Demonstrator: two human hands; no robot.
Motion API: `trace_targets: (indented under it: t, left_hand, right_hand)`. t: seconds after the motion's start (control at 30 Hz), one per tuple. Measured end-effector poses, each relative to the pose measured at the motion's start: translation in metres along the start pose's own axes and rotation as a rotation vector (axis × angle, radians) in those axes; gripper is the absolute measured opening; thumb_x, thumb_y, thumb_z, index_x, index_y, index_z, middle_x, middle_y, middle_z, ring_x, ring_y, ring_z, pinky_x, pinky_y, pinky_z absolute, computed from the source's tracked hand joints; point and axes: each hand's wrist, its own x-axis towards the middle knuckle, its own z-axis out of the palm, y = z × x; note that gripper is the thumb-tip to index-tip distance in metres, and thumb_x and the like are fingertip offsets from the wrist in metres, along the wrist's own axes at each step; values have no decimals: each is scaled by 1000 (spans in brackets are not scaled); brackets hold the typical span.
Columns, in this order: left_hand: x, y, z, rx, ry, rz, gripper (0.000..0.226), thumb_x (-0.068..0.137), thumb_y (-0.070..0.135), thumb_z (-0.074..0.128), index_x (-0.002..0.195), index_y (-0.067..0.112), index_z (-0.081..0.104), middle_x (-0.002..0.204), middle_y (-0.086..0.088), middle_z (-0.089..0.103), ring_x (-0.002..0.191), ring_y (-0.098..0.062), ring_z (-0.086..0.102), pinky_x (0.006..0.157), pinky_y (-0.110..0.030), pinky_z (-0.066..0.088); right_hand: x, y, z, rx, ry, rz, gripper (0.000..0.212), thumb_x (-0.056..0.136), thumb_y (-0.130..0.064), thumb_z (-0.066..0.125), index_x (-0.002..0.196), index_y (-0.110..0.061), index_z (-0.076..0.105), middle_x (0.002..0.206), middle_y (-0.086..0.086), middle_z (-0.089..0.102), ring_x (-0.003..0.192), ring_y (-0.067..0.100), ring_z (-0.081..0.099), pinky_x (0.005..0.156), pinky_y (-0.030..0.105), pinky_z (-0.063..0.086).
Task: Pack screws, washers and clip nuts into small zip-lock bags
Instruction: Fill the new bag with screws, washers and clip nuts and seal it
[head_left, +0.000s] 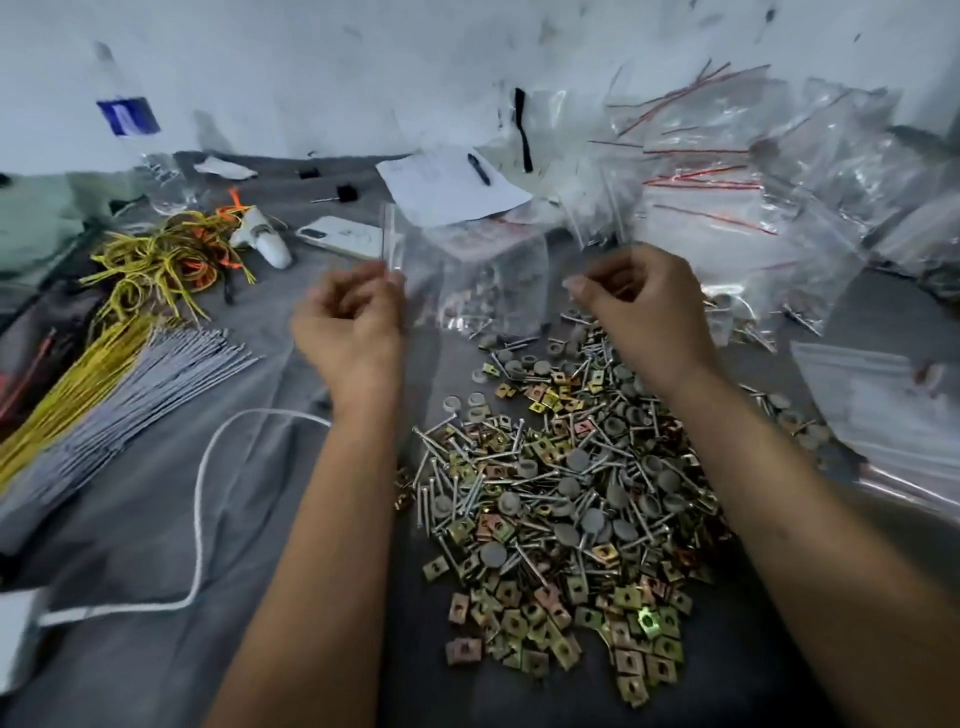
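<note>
A grey cloth (156, 519) covers the work surface, and the biggest thing on it is the heap of clear zip-lock bags (727, 171) with red seal strips piled at the far right, then the spread of loose hardware (561, 499) in the middle: screws, grey washers and yellowish clip nuts mixed together between the forearms. At far left lie bundled grey and yellow ties (119, 384), with a white cord (208, 467) curling beside them, and a sheet of paper (452, 187) with a pen at the back. Held up over the far edge of the hardware is one small bag (488, 291), already carrying some parts in its bottom. The left hand (353, 322) pinches its left top corner with curled fingers; the right hand (639, 306) is curled at the right top corner and seems to pinch it, though blur hides the contact. The step looks like closing the seal: best to keep the mouth taut and level, let the parts settle low, then press the strip along its whole run
</note>
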Motion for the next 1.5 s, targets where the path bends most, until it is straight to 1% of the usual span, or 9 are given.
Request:
trace_targets:
  t: [0.13,0.23,0.47,0.67,0.83,1.0,1.13,1.37,1.5]
  left_hand:
    - [-23,-8,9,585,-176,646,8,87,11,74,93,14,79,87,-1,77,81,-21,68,73,-35,54]
    - [-46,-13,24,719,-424,787,10,83,10,77,89,15,81,89,1,77,92,-27,64,71,-36,49]
    - [-48,-27,24,634,-546,640,11,77,7,86,81,8,75,83,-3,71,81,-25,66,72,-40,52]
    - [-49,-30,27,551,-524,621,18,79,15,88,80,8,72,79,0,68,73,-16,64,66,-37,54]
    - [-53,-27,30,470,-632,331,13,84,23,86,89,13,79,83,4,75,74,-9,71,70,-37,60]
    - [-52,-23,29,319,-681,119,10,92,15,79,83,10,80,70,-2,75,66,-26,72,59,-45,60]
    - [-52,-22,29,316,-690,91,21,98,15,70,83,4,78,64,-8,72,61,-36,68,51,-47,55]
    - [-48,-26,29,350,-675,124,13,95,13,74,85,7,80,67,-3,74,62,-17,71,62,-39,58]
    - [-49,-26,28,382,-695,138,13,94,12,73,84,10,80,67,-1,75,63,-20,73,63,-38,62]
  right_hand:
    - [-10,-12,20,189,-168,12,39,93,-56,65,84,-19,74,74,-2,75,64,13,71,60,31,57]
    - [-13,-11,31,297,-166,135,35,96,-45,68,80,-15,77,73,5,76,64,23,72,61,40,62]
    - [-9,6,21,390,-311,216,17,100,-9,63,91,-7,77,72,5,73,60,11,66,72,43,59]
    - [-13,14,20,253,-170,38,15,94,-23,74,81,-15,78,67,10,73,44,13,56,50,30,50]
    - [-16,17,20,430,-200,84,20,92,-23,76,73,-16,75,64,13,66,44,15,48,43,26,40]
    - [-18,16,18,505,-263,51,24,94,-31,72,75,-16,75,60,5,64,43,13,47,41,23,40]
    - [-18,15,19,434,-266,2,28,102,-27,62,82,-12,72,58,-2,62,43,9,47,42,20,39]
    - [-17,16,18,338,-360,-21,25,106,-15,51,87,-8,65,67,3,59,55,9,50,52,21,41]
    - [-17,18,17,340,-354,-12,22,104,-9,52,90,0,65,67,3,60,55,8,49,52,20,42]
